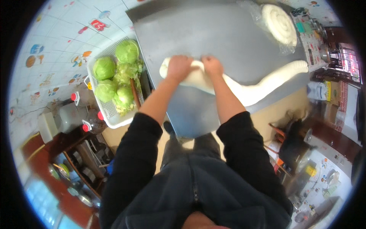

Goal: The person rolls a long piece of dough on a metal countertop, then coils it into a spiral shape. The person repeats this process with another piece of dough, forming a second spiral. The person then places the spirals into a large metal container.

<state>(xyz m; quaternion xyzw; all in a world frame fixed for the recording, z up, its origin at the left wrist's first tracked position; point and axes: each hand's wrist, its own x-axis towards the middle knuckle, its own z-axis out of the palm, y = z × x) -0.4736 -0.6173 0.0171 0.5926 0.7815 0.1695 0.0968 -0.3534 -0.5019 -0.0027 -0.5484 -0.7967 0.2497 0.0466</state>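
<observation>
A long, thick roll of pale dough (251, 93) stretches across the grey metal worktop (228, 34), its right part bending up to the table's right edge. My left hand (180, 67) grips the roll close to its left end, the fingers curled over it and partly hidden. Just to its right, my right hand (212, 66) is closed on the same roll, its fingertips out of sight. Between both hands a short stretch of dough shows. Farther off at the upper right lies a flat spiral coil of dough (279, 25) on clear plastic film (261, 21).
Left of the worktop stands a white plastic basket (115, 124) with several green cabbages (127, 51) and a brown-handled tool (135, 93). Red-capped plastic bottles (95, 124) are beside it. A tiled wall (65, 28) rises at the left; a chair (277, 131) is at right.
</observation>
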